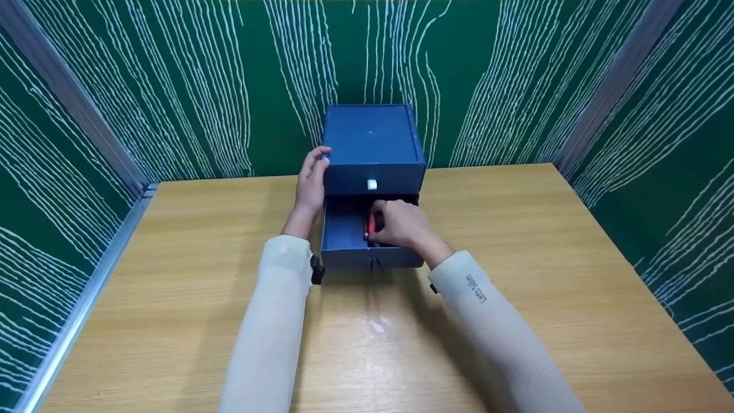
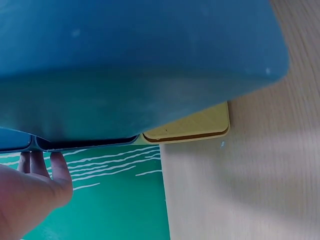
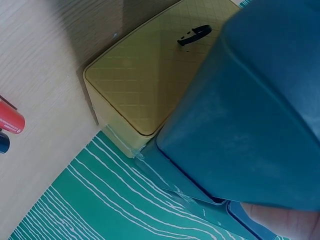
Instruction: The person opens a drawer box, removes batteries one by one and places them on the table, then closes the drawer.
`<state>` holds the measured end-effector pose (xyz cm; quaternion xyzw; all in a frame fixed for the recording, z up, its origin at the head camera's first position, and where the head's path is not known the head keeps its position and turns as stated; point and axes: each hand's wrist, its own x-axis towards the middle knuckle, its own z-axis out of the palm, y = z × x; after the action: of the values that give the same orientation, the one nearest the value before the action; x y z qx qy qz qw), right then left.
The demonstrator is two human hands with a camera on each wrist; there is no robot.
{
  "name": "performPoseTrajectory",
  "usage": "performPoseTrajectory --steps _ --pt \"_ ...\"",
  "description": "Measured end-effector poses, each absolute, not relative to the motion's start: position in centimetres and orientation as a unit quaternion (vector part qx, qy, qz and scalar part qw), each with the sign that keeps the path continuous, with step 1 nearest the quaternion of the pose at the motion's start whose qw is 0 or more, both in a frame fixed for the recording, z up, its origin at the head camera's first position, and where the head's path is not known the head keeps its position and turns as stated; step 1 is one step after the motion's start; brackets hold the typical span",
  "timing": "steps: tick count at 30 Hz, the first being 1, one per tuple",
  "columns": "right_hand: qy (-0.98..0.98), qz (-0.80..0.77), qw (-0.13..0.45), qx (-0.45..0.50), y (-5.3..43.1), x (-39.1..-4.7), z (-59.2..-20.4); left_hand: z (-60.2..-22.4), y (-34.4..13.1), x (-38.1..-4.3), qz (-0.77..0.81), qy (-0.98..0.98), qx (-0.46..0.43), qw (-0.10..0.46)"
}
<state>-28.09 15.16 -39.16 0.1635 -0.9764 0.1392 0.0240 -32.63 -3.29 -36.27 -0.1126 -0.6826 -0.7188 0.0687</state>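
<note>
A blue drawer unit [image 1: 371, 137] stands near the back of the table, with a white knob on its upper drawer. Below that, a blue drawer [image 1: 344, 229] is pulled out toward me. My left hand [image 1: 311, 182] rests against the unit's left side, fingers extended along it. My right hand [image 1: 401, 222] reaches into the pulled-out drawer and pinches a red marker-like stick [image 1: 370, 225] with a dark end. Its full shape is covered by the fingers. In the right wrist view the drawer's wall hides most of this hand.
Under the pulled-out drawer sits a yellow drawer [image 3: 135, 75] with a black loop [image 3: 196, 35]. A red cylinder [image 3: 11, 119] with white print and a dark one show at the right wrist view's left edge. Green walls with white lines surround the wooden table [image 1: 200, 287].
</note>
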Motion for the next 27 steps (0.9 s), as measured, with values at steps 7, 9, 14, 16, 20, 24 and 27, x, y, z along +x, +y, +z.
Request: performPoseTrajectory --steps 7,9,14,16,20,24,27 --pt "-0.973 0.149 0.026 0.174 15.2 -28.0 -39.0 -35.1 -3.2 -31.4 -0.714 -0.69 -0.104 0.062" --pt "-0.973 0.151 0.026 0.175 15.3 -28.0 -38.9 -35.0 -3.2 -31.3 -0.713 -0.691 -0.103 0.062" --pt "-0.971 0.155 0.025 0.179 15.3 -27.7 -38.4 -35.1 -3.1 -31.5 -0.716 -0.688 -0.101 0.065" --pt "-0.97 0.157 0.021 0.182 15.3 -27.6 -38.1 -35.1 -3.1 -31.5 -0.715 -0.688 -0.101 0.066" --pt "-0.969 0.167 0.012 0.18 15.4 -27.4 -37.7 -35.2 -3.2 -31.5 -0.713 -0.69 -0.103 0.068" --pt "-0.968 0.172 0.013 0.183 15.6 -27.1 -37.4 -35.3 -3.2 -31.5 -0.715 -0.688 -0.105 0.071" --pt "-0.967 0.176 0.018 0.185 15.9 -26.8 -37.0 -35.3 -3.1 -31.6 -0.715 -0.688 -0.105 0.07"
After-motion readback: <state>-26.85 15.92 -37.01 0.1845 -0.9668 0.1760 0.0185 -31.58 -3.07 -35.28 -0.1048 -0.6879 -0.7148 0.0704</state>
